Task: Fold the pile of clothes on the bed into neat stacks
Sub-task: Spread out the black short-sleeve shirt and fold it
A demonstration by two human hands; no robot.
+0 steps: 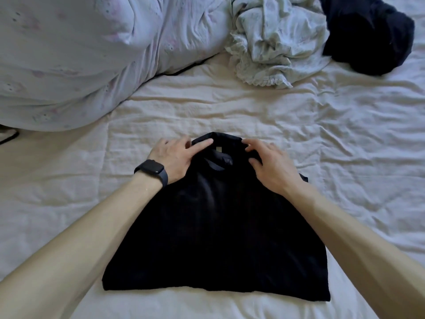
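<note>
Here, bed: wrinkled cream sheet.
Black top: flat at the near middle, collar away from the person, between both forearms.
Unfolded clothes: pale frilled garment and dark garment, far right.
Left hand: fingers straight, resting on the collar's left end.
Right hand: fingers curled, pinching the collar's right end.
Neck label: small tan tag, writing unreadable.

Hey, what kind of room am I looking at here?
Most likely a bedroom: a rumpled cream bedsheet, a bunched floral duvet at far left, and unfolded clothes, a pale frilled garment and a dark garment, beyond the black shirt.
</note>
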